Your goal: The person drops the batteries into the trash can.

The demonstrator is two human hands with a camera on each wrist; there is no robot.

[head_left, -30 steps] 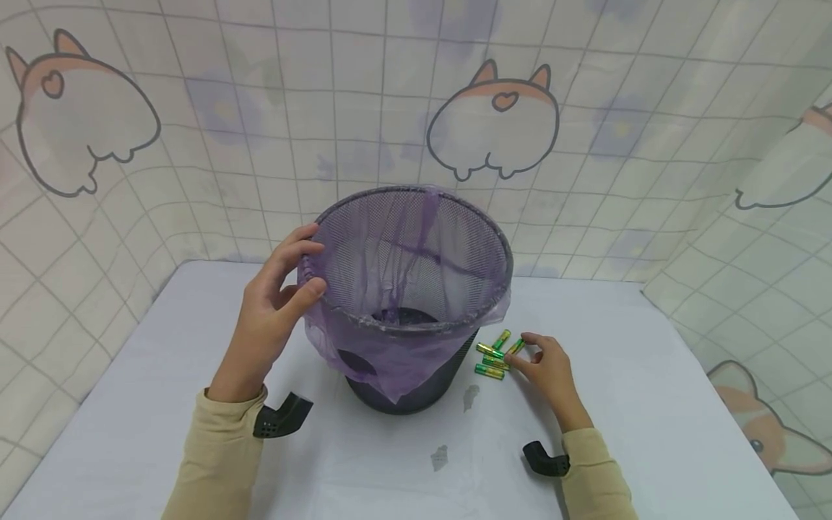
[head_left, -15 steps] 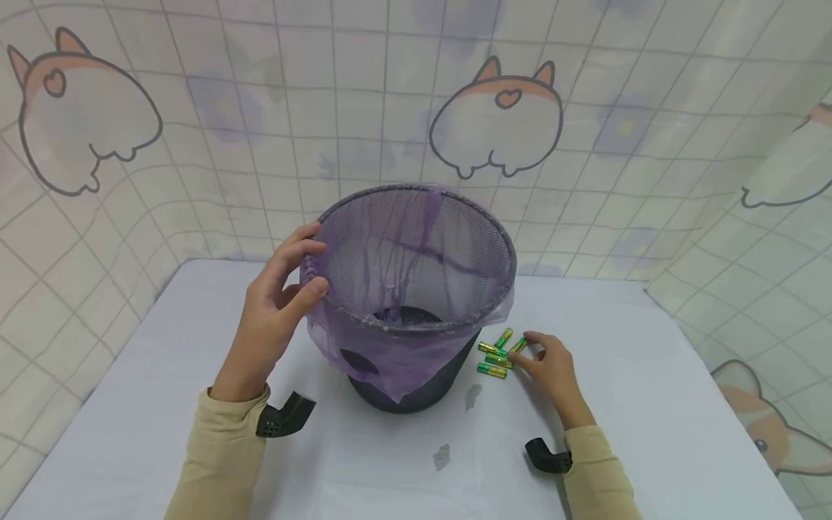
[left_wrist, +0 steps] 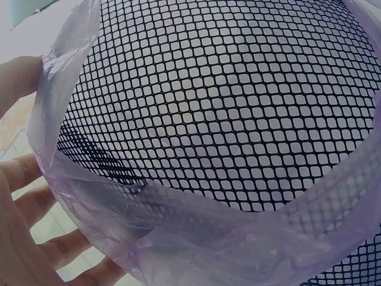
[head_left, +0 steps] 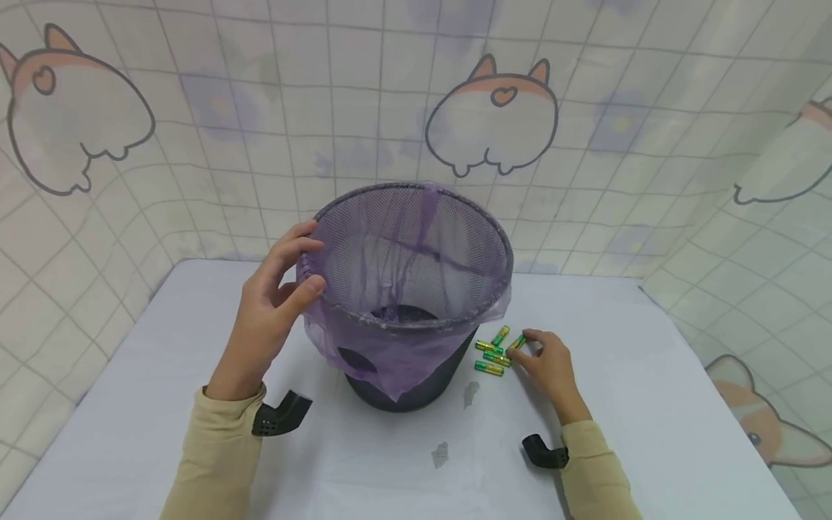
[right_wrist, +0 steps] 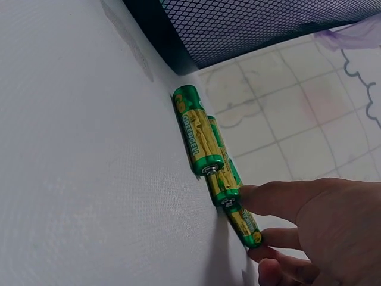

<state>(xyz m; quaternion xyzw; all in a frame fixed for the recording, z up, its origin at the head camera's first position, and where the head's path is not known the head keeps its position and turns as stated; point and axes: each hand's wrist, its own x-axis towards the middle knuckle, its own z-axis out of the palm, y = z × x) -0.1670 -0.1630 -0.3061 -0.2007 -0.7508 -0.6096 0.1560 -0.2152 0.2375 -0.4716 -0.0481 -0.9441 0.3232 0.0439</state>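
**Left hand on the bin rim, right hand at the batteries**

Head view: a black wire-mesh waste bin (head_left: 416, 289) lined with a thin purple plastic bag (head_left: 390, 361) stands on a white table (head_left: 650, 404) before a curtain printed with cartoon animals (head_left: 494, 115). The left hand (head_left: 273, 303) grips the bin's near-left rim, thumb on the inside edge and fingers curled over the bag-covered outside. Just right of the bin's base lies a small cluster of green-and-gold cylindrical batteries (head_left: 494, 354), flat on the table. The right hand (head_left: 549, 365) rests beside them, fingertips touching the rightmost battery; whether it pinches that battery cannot be told from here. Two small grey stains (head_left: 471, 393) mark the tabletop in front of the bin.

Left wrist view: the mesh wall (left_wrist: 238, 101) fills the picture, the purple bag (left_wrist: 178, 232) folded over the rim. The left hand's fingers (left_wrist: 24, 179) lie curled at the left edge against the bag.

Right wrist view: three batteries (right_wrist: 199, 137) lie nearly end to end near the bin's dark base (right_wrist: 155, 42). The right hand (right_wrist: 321, 232) has its fingertips (right_wrist: 253, 193) set on the nearest ones, fingers bent and close together, one battery between two fingers; a firm grip is not plain.
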